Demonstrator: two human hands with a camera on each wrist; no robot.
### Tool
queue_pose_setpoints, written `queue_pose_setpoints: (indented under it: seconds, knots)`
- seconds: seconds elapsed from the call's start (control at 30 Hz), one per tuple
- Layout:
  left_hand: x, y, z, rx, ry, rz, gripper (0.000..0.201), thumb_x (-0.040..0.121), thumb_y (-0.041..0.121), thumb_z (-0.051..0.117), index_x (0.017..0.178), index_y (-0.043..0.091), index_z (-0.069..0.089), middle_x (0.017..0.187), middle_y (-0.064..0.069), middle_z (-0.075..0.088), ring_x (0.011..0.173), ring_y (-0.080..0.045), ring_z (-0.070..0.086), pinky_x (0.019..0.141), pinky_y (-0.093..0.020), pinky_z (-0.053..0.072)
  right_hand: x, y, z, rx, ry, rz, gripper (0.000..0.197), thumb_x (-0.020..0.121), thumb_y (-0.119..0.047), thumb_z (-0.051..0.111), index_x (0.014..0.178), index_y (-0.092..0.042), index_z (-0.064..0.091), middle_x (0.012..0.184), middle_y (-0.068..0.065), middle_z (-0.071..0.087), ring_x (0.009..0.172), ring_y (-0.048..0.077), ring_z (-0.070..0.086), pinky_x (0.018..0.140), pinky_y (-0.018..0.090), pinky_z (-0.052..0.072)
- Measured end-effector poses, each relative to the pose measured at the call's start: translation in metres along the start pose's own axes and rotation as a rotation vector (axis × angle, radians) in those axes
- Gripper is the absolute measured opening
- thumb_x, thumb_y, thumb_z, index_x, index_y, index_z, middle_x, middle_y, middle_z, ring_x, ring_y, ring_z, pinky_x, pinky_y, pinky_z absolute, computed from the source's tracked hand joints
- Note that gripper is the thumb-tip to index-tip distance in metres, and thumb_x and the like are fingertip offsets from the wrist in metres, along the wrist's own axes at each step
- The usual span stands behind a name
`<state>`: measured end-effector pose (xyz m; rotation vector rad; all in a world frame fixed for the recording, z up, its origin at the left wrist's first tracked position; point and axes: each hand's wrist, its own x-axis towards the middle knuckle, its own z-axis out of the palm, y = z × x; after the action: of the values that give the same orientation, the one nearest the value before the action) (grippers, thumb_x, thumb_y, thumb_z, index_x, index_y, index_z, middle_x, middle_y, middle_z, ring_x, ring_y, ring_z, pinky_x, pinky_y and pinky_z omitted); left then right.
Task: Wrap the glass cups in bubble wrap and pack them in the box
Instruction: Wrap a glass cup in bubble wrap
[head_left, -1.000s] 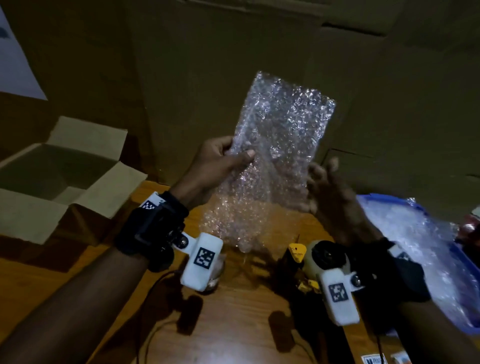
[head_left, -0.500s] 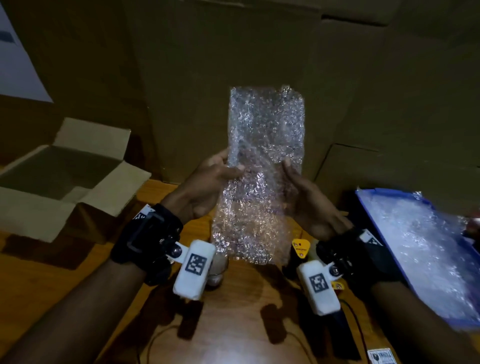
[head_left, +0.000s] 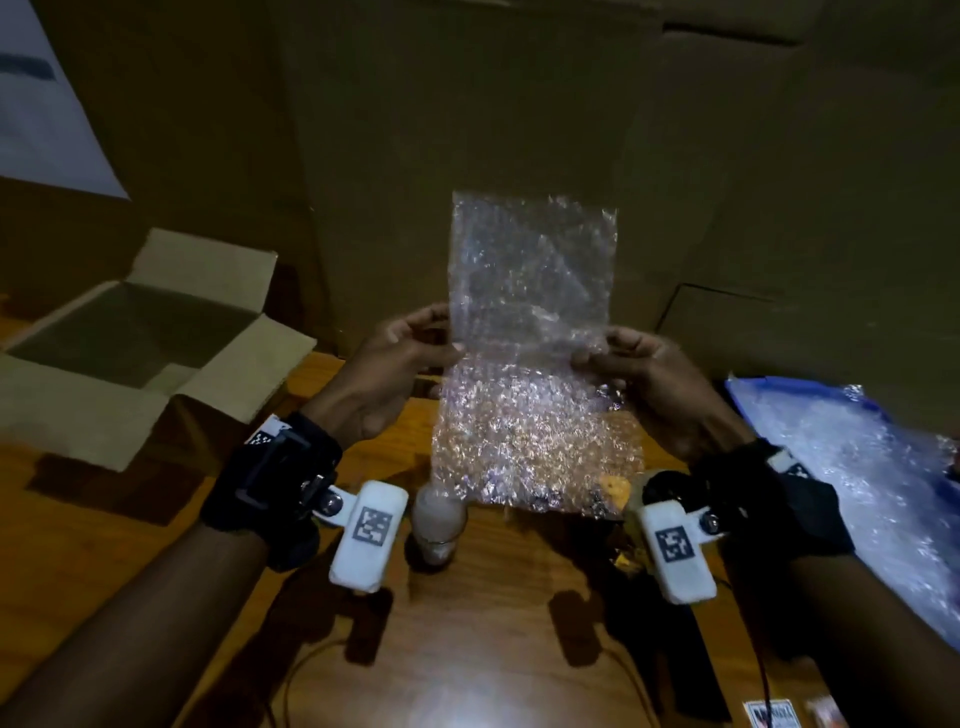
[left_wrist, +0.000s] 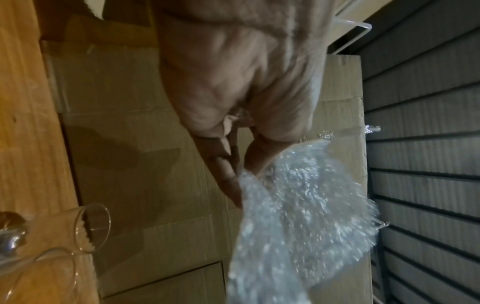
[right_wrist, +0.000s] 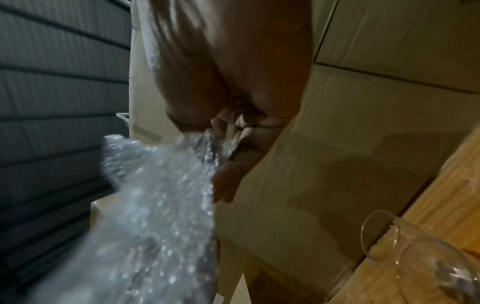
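The clear, crinkled bubble wrap sheet (head_left: 530, 358) hangs upright above the wooden counter (head_left: 493, 649), light and limp, best held by its side edges; the left hand (head_left: 395, 374) and right hand (head_left: 644, 379) each pinch one edge; below it stands a clear glass cup (head_left: 439, 525), slippery, fragile; the open cardboard box (head_left: 83, 410) lies well left.
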<state>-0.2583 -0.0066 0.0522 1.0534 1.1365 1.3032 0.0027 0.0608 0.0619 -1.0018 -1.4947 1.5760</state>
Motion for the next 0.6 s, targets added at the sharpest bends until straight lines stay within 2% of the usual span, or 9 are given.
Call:
queue_pose_setpoints:
  seconds: [0.07,0.1,0.17,0.23,0.3,0.37,0.47,0.53,0.6]
  knots:
    - [-0.002,0.001,0.001,-0.029,-0.014,-0.003,0.032,0.093,-0.007,0.052,0.104,0.017,0.071,0.100,-0.003,0.073,0.086,-0.017,0.067,0.067,-0.029,0.054,0.002,0.000,-0.001,0.036,0.013,0.015,0.040,0.078,-0.002,0.069,0.117,0.000,0.064,0.107,0.010,0.074,0.091,0.019,0.072,0.077,0.028,0.056]
    - [-0.004,0.002,0.001,-0.047,-0.016,0.003,0.035,0.095,-0.008,0.048,0.099,0.016,0.073,0.096,-0.002,0.074,0.086,-0.017,0.068,0.070,-0.029,0.056,0.002,-0.002,0.001,0.033,0.023,0.022,0.030,0.085,0.007,0.061,0.112,-0.002,0.066,0.103,0.009,0.075,0.084,0.016,0.072,0.071,0.026,0.058]
    - [-0.005,0.004,0.003,-0.111,0.006,0.006,0.043,0.099,-0.004,0.041,0.091,0.018,0.076,0.094,0.000,0.075,0.087,-0.015,0.069,0.072,-0.026,0.058,0.002,-0.004,0.003,-0.009,0.047,0.015,0.034,0.090,0.017,0.046,0.097,-0.006,0.070,0.089,0.004,0.075,0.061,0.009,0.063,0.053,0.021,0.051]
    - [-0.004,0.005,0.005,-0.203,0.027,-0.004,0.033,0.106,0.015,0.039,0.112,0.015,0.071,0.109,-0.004,0.074,0.100,-0.020,0.068,0.083,-0.037,0.058,0.003,-0.005,0.004,-0.041,0.069,-0.017,0.041,0.089,0.018,0.042,0.090,-0.011,0.071,0.081,-0.001,0.073,0.056,0.009,0.049,0.053,0.024,0.040]
    - [-0.005,0.005,0.007,-0.215,0.007,-0.068,0.050,0.104,0.049,0.038,0.129,0.012,0.061,0.122,-0.009,0.069,0.112,-0.028,0.066,0.093,-0.052,0.053,0.004,-0.006,0.002,-0.065,0.091,-0.038,0.041,0.090,0.017,0.042,0.090,-0.012,0.071,0.067,-0.004,0.068,0.052,0.007,0.042,0.050,0.022,0.036]
    - [-0.006,0.002,0.008,-0.116,-0.064,-0.113,0.065,0.093,0.066,0.039,0.130,0.017,0.061,0.125,-0.009,0.069,0.114,-0.030,0.066,0.095,-0.054,0.052,0.006,-0.008,0.001,-0.093,0.126,-0.062,0.041,0.089,0.017,0.043,0.092,-0.012,0.073,0.058,-0.003,0.060,0.046,0.006,0.041,0.043,0.018,0.035]
    - [-0.007,-0.002,0.008,0.010,-0.182,-0.093,0.045,0.094,0.050,0.058,0.125,0.018,0.066,0.121,-0.005,0.071,0.105,-0.025,0.068,0.091,-0.045,0.053,0.005,-0.014,0.002,-0.092,0.160,-0.115,0.037,0.089,0.015,0.044,0.090,-0.007,0.073,0.067,-0.004,0.068,0.046,0.003,0.040,0.043,0.015,0.035]
    - [-0.003,-0.004,0.007,0.055,-0.151,-0.094,0.028,0.092,0.026,0.067,0.117,0.013,0.067,0.104,0.001,0.074,0.088,-0.016,0.068,0.075,-0.033,0.053,0.004,-0.013,0.000,-0.058,0.147,-0.137,0.036,0.091,0.010,0.040,0.096,-0.004,0.073,0.083,-0.005,0.074,0.053,0.003,0.043,0.048,0.016,0.037]
    - [0.002,-0.006,0.006,0.111,-0.076,-0.078,0.018,0.088,0.010,0.069,0.106,0.015,0.067,0.089,0.007,0.073,0.076,-0.008,0.066,0.064,-0.025,0.052,0.002,-0.010,-0.004,0.032,0.087,-0.125,0.034,0.095,-0.008,0.040,0.112,-0.006,0.070,0.098,0.000,0.072,0.067,0.010,0.046,0.059,0.023,0.040]
